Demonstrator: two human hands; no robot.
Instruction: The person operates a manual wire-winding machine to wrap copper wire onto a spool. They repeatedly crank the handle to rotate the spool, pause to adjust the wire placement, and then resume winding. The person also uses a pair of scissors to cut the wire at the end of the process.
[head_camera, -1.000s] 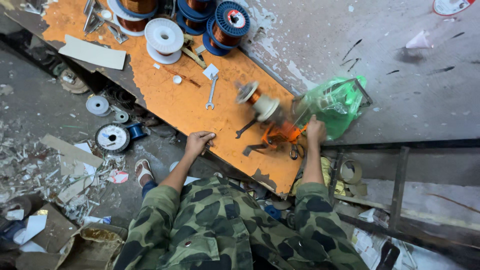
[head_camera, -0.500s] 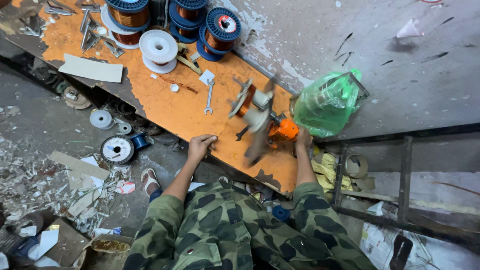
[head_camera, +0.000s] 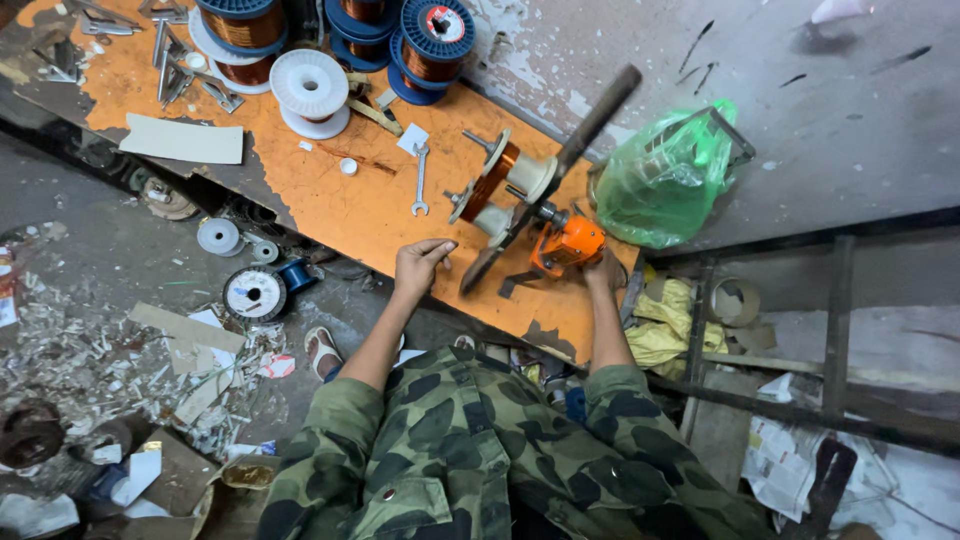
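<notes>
— What is sitting at the near edge of the orange worktop (head_camera: 330, 205)?

— A hand-cranked coil winder (head_camera: 520, 205), standing close to the near right corner. An orange body (head_camera: 568, 243) is carrying a spindle with a copper-wound bobbin (head_camera: 490, 182), and a long dark crank handle (head_camera: 598, 118) is pointing away toward the grey wall.

— And the hands?

— The right hand (head_camera: 606, 268) is resting against the orange body at the worktop's edge; its fingers are mostly hidden behind the machine, so I cannot tell whether they are closing on it. The left hand (head_camera: 420, 265) is lying on the worktop just left of the winder, fingers (head_camera: 440, 246) loosely curled, holding nothing that is showing.

— How is it likely handling?

— It is looking like metal throughout: stiff, probably heavy for its size and top-heavy at the spindle. The fine copper winding is the fragile part and easily scratched, so the base and the handle are looking like the safe places to grip.

— Anything crowding it?

— A small spanner (head_camera: 420, 178) is lying just left, and a green plastic bag (head_camera: 665, 180) is sitting right beside it.
</notes>
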